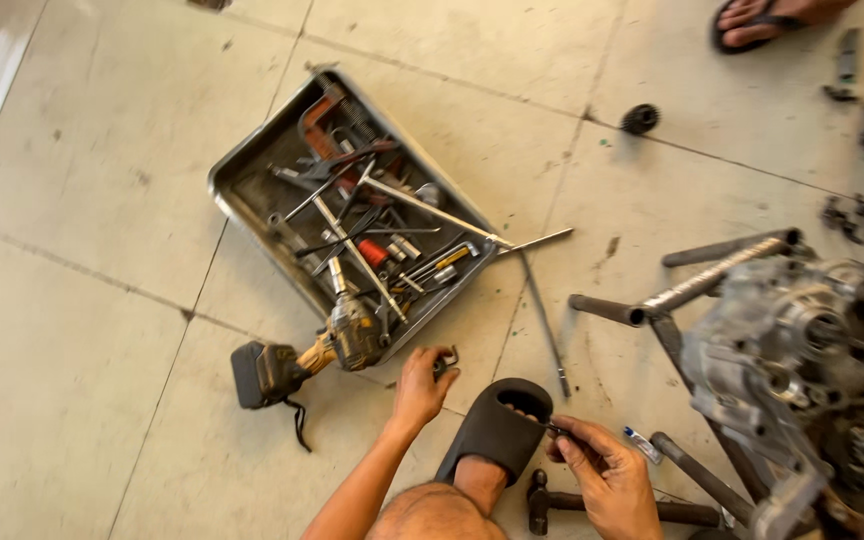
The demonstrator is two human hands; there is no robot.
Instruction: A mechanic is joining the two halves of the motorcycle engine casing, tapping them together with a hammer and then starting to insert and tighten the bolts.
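Small metal part [446,361] pinched in left hand [420,387], right hand [607,475] closed on thin tool [558,431]

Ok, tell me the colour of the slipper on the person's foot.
The slipper is dark grey to black, seen in the head view.

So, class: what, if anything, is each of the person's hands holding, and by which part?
The left hand pinches a small dark metal part at its fingertips; which part is gripped cannot be told. The right hand holds a thin dark tool near its end.
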